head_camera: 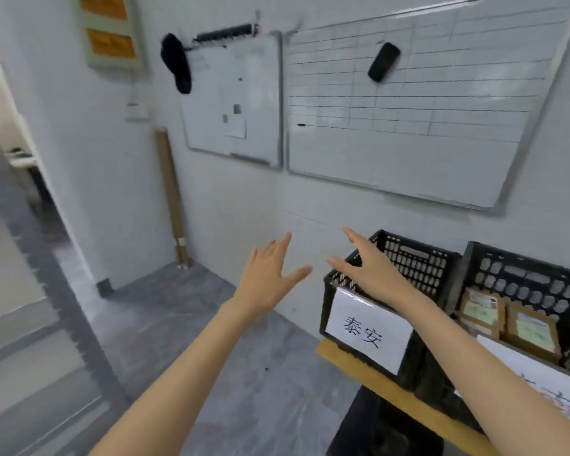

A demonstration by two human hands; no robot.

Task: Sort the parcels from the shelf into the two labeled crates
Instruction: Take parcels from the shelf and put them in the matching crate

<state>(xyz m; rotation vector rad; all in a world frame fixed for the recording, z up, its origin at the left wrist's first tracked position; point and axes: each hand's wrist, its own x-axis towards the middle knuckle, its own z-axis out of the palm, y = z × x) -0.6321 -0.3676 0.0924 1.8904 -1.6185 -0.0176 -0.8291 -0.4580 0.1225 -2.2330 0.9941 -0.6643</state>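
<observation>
Black crate [420, 263] partly hidden by right hand [374, 274], left hand [266, 274] beside, both splayed, empty

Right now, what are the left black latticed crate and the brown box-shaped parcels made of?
Left black latticed crate: probably moulded plastic, matte; uniform slotted walls suggest it. Brown box-shaped parcels: apparently cardboard, matte tan faces bearing pale printed labels.
</observation>
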